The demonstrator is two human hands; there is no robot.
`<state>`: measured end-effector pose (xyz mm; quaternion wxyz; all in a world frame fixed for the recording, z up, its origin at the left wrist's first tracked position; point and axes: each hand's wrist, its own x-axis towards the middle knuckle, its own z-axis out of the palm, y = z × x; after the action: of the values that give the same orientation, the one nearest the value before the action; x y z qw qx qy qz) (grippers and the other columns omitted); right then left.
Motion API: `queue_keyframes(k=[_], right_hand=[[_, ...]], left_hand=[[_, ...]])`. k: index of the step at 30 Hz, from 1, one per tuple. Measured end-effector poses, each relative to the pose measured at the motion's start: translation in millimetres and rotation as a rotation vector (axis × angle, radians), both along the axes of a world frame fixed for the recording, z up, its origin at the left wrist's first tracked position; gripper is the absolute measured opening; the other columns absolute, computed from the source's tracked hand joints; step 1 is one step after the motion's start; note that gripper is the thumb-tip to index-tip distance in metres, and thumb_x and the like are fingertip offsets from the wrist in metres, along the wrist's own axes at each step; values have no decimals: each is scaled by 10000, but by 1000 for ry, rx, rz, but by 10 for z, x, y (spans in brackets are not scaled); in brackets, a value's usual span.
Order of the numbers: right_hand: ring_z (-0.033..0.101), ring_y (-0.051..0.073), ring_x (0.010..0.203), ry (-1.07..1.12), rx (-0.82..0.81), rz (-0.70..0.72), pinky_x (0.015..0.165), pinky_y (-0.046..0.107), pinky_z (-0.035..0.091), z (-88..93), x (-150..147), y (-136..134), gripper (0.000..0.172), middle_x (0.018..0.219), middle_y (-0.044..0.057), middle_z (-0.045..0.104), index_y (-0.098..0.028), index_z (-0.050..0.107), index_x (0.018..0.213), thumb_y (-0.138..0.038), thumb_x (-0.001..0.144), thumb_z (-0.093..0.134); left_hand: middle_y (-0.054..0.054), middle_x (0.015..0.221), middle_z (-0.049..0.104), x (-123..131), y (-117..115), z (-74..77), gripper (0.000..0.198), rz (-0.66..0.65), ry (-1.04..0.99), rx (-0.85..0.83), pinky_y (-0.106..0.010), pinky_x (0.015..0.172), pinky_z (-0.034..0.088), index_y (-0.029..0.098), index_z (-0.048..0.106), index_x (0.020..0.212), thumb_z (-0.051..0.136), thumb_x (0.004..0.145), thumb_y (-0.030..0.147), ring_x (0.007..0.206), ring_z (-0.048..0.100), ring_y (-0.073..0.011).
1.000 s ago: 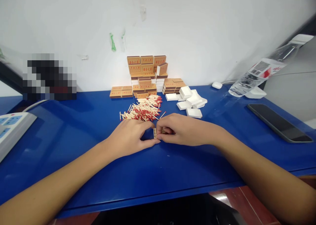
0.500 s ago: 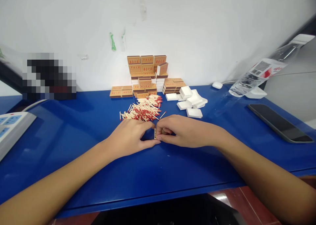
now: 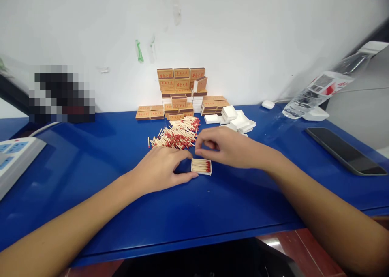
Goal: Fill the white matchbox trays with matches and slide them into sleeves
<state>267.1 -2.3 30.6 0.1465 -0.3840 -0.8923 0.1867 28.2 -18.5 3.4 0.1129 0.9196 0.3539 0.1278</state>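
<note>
A small white matchbox tray lies on the blue table, filled with a row of matches whose red heads point right. My left hand grips the tray's left end between thumb and index finger. Just above and behind the tray, my right hand hovers with its thumb and fingertips pinched together; whatever is between them, if anything, cannot be made out. Right behind both hands spreads a loose pile of red-headed matches.
Against the wall stand stacked matchboxes. White trays are heaped to the right of the pile. Farther right are a phone, a tilted water bottle and a small white case. A power strip sits at left.
My right hand has lifted off the tray and moved up and slightly back, uncovering the matches in it. My left hand keeps its place at the tray's left end.
</note>
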Motion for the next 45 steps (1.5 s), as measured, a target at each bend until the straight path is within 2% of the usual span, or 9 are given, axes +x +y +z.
queue_keyframes(k=[3, 8, 12, 19, 23, 30, 37, 41, 45], right_hand=[[502, 151, 744, -8, 130, -96, 687, 285, 346, -124, 77, 164, 67, 845, 22, 594, -178, 669, 955, -210, 932, 615], [515, 173, 772, -70, 79, -126, 690, 296, 372, -280, 174, 336, 68, 882, 45, 600, -184, 662, 950, -243, 943, 629], [518, 180, 782, -93, 35, -88, 708, 313, 382, -189, 191, 275, 116, 910, 61, 608, -184, 616, 903, -259, 975, 565], [514, 160, 760, -54, -63, 20, 685, 300, 363, 47, 37, -72, 117, 878, 31, 621, -196, 629, 895, -274, 967, 578], [513, 153, 753, -64, -71, 46, 674, 296, 347, 43, -2, -114, 107, 883, 29, 634, -193, 641, 901, -260, 963, 585], [479, 139, 689, -3, 124, -143, 644, 298, 324, -76, 29, 112, 110, 766, 7, 579, -177, 659, 850, -225, 930, 600], [474, 137, 665, 20, 86, -272, 638, 304, 320, -274, -210, 180, 70, 696, -6, 577, -182, 671, 769, -225, 824, 671], [480, 136, 667, -41, 35, -317, 627, 304, 311, -226, -171, 174, 55, 716, 8, 606, -174, 675, 751, -184, 804, 661], [457, 127, 648, -68, 21, -168, 615, 298, 300, -51, 33, 140, 66, 706, -5, 579, -176, 690, 795, -209, 843, 657]], left_hand=[[35, 676, 630, 0, -3, 0, 358, 12, 2, 4, -254, 551, 346, 247, 718, 1128, 678, 908, 527, 566, 566, -131], [38, 682, 624, -14, -16, -5, 420, 7, 16, 9, -257, 565, 360, 256, 680, 1247, 664, 915, 513, 576, 571, -138], [35, 682, 624, -17, -26, -16, 346, 4, 4, 1, -259, 566, 353, 255, 704, 1159, 657, 915, 496, 590, 580, -139], [52, 627, 578, -14, -11, -45, 302, 42, -19, 9, -261, 532, 297, 225, 688, 1017, 667, 914, 507, 543, 530, -121], [50, 632, 580, -11, -2, -49, 295, 39, -19, 11, -260, 522, 284, 215, 673, 950, 675, 907, 506, 534, 516, -116], [40, 661, 615, -23, -13, -54, 349, 14, -24, 5, -259, 552, 355, 239, 705, 1126, 674, 910, 511, 573, 574, -136], [21, 701, 655, 10, -44, 4, 324, -33, 4, -36, -251, 549, 359, 229, 722, 1096, 671, 919, 496, 582, 588, -135], [21, 703, 648, 15, -37, -7, 350, -35, 0, -34, -257, 551, 356, 230, 723, 1116, 666, 919, 513, 590, 586, -137], [36, 654, 619, 10, -24, -38, 352, 31, -31, -22, -258, 550, 341, 240, 725, 1106, 670, 912, 529, 574, 572, -134]])
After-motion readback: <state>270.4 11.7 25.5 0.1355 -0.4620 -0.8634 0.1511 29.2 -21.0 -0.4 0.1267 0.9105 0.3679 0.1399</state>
